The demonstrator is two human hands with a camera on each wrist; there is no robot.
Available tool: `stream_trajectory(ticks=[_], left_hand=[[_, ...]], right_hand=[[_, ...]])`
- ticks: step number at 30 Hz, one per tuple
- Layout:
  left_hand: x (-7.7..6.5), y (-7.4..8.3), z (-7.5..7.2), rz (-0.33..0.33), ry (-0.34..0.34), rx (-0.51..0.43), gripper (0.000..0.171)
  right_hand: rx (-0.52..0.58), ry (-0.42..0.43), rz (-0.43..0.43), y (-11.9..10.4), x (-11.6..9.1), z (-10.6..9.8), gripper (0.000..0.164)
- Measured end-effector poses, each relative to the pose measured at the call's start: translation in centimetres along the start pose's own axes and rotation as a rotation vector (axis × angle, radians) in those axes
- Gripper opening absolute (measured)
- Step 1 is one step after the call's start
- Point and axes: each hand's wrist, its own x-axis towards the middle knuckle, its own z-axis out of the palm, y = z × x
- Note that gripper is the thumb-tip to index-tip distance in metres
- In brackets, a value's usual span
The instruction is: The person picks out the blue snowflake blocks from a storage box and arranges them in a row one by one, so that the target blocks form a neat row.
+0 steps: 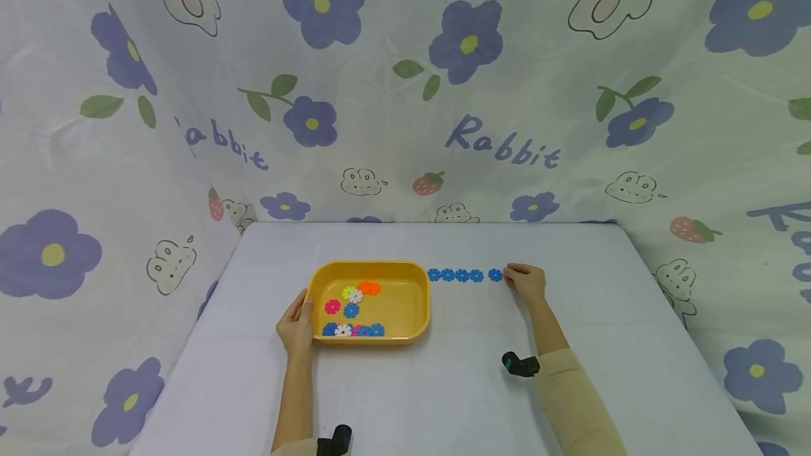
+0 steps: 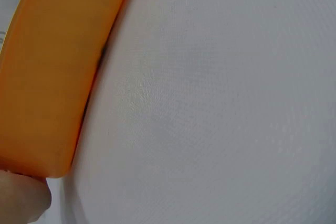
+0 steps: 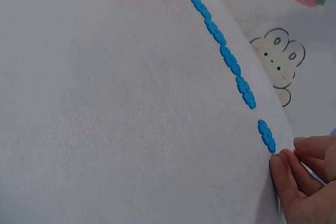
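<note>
My left hand [image 1: 296,326] grips the left side of a yellow plastic tray [image 1: 418,301], thumb at the rim. In the left wrist view, the tray's orange-looking outer wall [image 2: 58,77] stands beside part of that hand [image 2: 23,198]. Inside lie several flower-shaped discs: pink [image 1: 332,307], orange [image 1: 369,288], white [image 1: 355,296], yellow and blue [image 1: 351,310]. Right of the tray, several blue discs [image 1: 462,275] form a row. Past a small gap lies one more blue disc [image 1: 495,275]; my right hand [image 1: 527,281] pinches its right edge with its fingertips.
White cloth covers the table [image 1: 443,400]. Behind it and at the sides hangs a patterned curtain [image 1: 380,90] with flowers and rabbits. Black camera mounts [image 1: 521,364] sit at both wrists. The disc row runs near the table's back edge.
</note>
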Motion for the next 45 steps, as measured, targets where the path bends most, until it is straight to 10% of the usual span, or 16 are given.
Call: stream_trajectory(ticks=[45], left_hand=[[0.1, -0.1, 0.1, -0.011, 0.018, -0.009, 0.037]], right_hand=[[0.432, -0.26, 0.097, 0.2, -0.1, -1.0, 0.048]])
